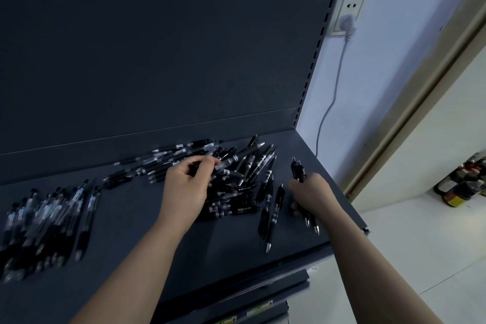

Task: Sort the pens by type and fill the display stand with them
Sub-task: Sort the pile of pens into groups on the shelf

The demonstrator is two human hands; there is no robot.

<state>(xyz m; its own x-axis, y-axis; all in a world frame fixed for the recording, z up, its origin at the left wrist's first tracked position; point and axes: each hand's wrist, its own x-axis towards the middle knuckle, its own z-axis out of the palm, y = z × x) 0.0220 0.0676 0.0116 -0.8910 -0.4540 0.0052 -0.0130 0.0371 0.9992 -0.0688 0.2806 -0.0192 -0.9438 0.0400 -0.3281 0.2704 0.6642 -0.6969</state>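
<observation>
A jumbled heap of black pens (231, 173) lies in the middle of the dark shelf (184, 258) of the display stand. My left hand (186, 187) reaches into the heap and pinches a pen with a clear barrel (226, 163) at its top edge. My right hand (311, 193) grips a small bundle of black pens (298, 169), tips pointing down toward me. A sorted row of clear-barrelled pens (44, 223) lies at the shelf's left end. Two black pens (272, 212) lie loose between the heap and my right hand.
The stand's dark back panel (157, 47) rises behind the shelf. Its right edge drops off to a pale floor. A wall socket (348, 13) with a plugged cable is on the right wall. Several bottles (462, 184) stand on the floor at far right.
</observation>
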